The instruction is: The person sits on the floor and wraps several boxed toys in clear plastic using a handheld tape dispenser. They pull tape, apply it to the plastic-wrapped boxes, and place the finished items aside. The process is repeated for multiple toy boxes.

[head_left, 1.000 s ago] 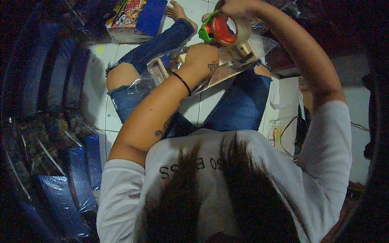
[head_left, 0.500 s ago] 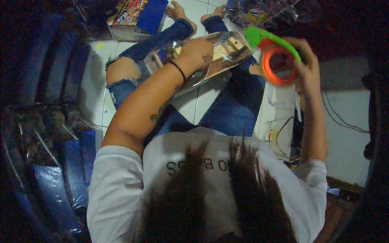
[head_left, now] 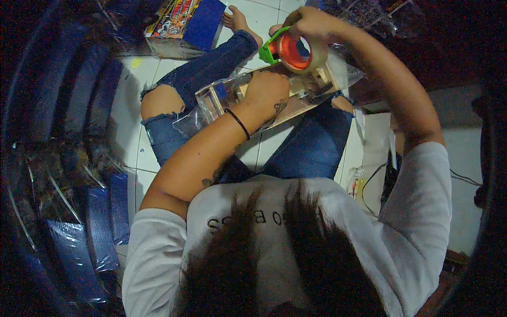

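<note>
Across my thighs lies a shallow wooden box in clear plastic wrap, slanting up to the right, with light wooden pieces inside. My left hand is closed over the middle of it, knuckles up, gripping the wrap; its fingertips are hidden. Above the box's far edge, my right hand grips a green tape dispenser from the top. It carries a roll of clear tape with an orange core. The dispenser's green end is close to the far edge; whether it touches the wrap I cannot tell.
A blue carton with a colourful printed side stands at the far left. Stacked blue plastic-wrapped packages line the left side. More clear-wrapped items lie at the far right. A black cable runs near my right elbow.
My right hand has swung left and away from me, bringing the tape dispenser from the right side to above the box's far edge. My left hand stays on the box, which has shifted slightly.
</note>
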Tool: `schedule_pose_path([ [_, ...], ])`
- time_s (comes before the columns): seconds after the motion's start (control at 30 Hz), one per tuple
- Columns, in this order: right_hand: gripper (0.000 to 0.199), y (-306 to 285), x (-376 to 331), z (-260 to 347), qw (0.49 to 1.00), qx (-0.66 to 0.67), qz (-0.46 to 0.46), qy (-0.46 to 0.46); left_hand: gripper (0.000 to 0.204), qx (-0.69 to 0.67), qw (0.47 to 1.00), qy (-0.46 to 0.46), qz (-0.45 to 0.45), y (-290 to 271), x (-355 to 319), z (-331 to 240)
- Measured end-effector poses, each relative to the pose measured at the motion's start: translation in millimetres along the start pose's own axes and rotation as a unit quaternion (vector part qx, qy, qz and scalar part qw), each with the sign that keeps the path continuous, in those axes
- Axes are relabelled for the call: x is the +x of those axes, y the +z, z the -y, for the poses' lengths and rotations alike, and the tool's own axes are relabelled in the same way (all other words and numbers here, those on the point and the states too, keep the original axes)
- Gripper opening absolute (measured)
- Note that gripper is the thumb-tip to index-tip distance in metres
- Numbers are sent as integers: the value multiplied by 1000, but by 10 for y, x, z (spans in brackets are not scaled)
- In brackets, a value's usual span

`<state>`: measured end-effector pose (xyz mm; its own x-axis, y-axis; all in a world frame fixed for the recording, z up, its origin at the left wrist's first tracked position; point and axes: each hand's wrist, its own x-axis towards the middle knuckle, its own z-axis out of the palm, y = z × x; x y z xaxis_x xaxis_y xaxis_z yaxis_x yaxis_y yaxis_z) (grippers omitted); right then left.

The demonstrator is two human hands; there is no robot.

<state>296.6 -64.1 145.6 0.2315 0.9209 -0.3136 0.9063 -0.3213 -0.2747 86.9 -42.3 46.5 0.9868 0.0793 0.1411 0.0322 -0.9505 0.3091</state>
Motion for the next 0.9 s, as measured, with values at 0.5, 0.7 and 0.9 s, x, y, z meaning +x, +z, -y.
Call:
schedule_pose_path([
  [0.5, 34, -135, 12, 554, 981, -102, 145, 76, 18, -68, 997, 33, 16, -55, -19, 49],
  [0.7, 37, -62, -49, 486, 979, -62, 57, 184, 19, -67, 998, 11, 14, -62, 17, 67],
  [0.9, 54, 856, -1549, 341, 958, 27, -265, 106, 19, -80, 996, 29, 35, -84, 20, 108],
])
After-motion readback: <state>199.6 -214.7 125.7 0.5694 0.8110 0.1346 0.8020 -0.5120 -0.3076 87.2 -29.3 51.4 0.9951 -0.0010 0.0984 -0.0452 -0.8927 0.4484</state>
